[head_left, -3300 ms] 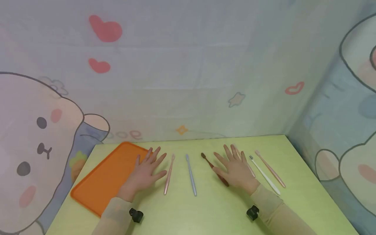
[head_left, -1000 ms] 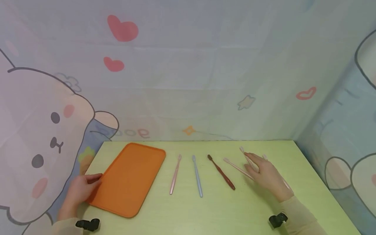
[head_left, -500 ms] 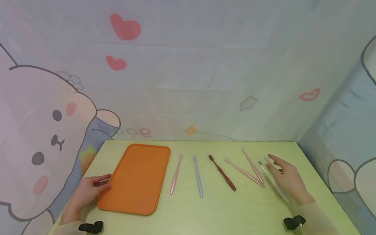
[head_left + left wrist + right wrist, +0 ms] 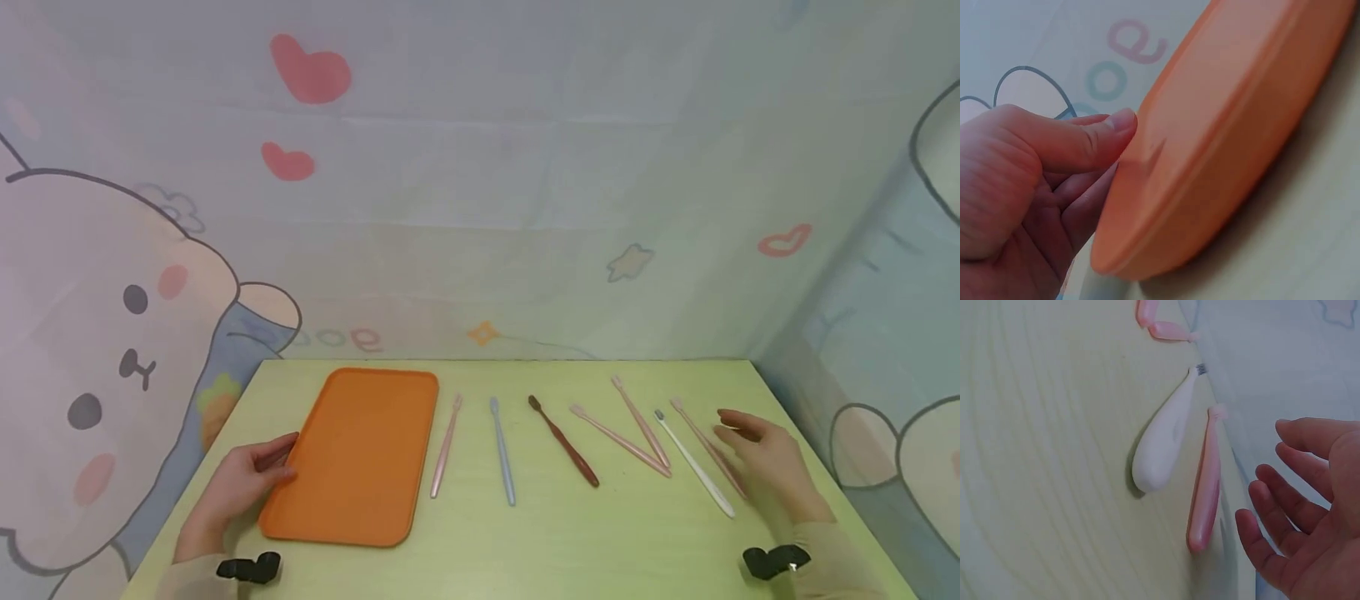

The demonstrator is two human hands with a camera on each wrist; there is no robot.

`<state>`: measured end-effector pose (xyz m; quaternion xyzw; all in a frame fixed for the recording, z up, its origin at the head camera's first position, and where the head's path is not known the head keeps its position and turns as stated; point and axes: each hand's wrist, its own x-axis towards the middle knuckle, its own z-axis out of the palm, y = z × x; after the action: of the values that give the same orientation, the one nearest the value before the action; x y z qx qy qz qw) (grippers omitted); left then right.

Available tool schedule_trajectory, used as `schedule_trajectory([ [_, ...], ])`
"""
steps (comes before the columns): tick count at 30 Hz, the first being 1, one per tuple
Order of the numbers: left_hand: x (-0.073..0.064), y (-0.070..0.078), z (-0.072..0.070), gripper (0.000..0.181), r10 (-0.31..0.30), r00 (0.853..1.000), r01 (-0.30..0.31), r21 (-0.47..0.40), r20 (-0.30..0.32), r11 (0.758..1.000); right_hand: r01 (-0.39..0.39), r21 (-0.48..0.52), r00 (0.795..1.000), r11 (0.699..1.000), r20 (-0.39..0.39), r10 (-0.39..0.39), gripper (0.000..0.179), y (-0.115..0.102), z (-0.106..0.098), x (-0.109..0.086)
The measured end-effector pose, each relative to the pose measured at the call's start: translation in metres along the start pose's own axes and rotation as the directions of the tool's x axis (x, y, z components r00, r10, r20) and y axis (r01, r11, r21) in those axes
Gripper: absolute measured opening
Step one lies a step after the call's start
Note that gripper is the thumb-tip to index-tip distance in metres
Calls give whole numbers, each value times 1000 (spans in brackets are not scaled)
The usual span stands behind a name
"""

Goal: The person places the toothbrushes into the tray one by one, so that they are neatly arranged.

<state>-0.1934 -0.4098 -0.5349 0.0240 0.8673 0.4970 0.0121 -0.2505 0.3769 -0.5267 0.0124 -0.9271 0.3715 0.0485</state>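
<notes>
pinching the flat, round-cornered orange plastic tray [image 4: 352, 458] by its left edge with the left hand [image 4: 242, 483] at lower left of the frame; holding the right hand [image 4: 774, 462] loosely wide, with fingers apart, at lower right, just beside a slim pink plastic toothbrush [image 4: 708, 446] and near a slim white, dark-bristled plastic toothbrush [image 4: 696, 466] on a pale yellow-green tabletop [image 4: 480, 554]

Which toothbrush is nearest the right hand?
The rightmost pink toothbrush: it lies beside the right hand; the white toothbrush and all others lie farther left.
</notes>
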Motion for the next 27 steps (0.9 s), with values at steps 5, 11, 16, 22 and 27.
schedule_trajectory([
  [5,0,-3,-1,59,-43,999,45,-70,27,997,-78,91,992,993,106,69,60,14,-4,1],
  [11,0,-8,-2,64,-62,995,70,-106,82,992,-109,12,974,994,199,105,60,21,-7,1],
  [16,-1,-8,1,62,-34,996,44,-125,83,991,-100,-68,970,993,217,113,59,18,-5,4],
  [22,0,-8,2,61,-22,996,34,-151,82,988,-105,-89,964,991,235,123,54,11,-3,7],
  [27,-1,-11,2,62,-28,996,41,-152,81,987,-93,-83,964,992,242,111,50,12,-3,10],
])
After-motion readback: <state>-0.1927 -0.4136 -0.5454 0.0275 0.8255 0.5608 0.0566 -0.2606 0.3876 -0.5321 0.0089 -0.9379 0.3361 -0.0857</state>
